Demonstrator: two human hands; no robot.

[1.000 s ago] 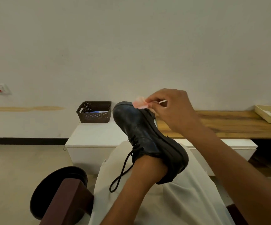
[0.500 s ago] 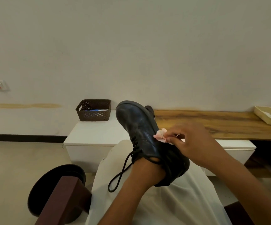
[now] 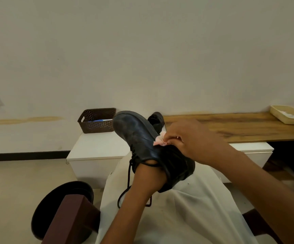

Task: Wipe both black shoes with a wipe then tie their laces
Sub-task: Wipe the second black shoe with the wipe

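Left to right: your left hand [image 3: 149, 175] is sunk into the collar of the black shoe [image 3: 142, 138], held toe-up over your lap — its fingers are hidden, so its grip cannot be told. Your right hand [image 3: 193, 140] pinches the soft, limp wipe [image 3: 159, 140] against the stiff, likely slick upper — the untied lace [image 3: 127, 184] dangles.

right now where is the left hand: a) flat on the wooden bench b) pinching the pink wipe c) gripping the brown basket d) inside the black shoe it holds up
d: the left hand disappears into the opening of the black shoe, holding it up, while the right hand pinches the pink wipe against it.
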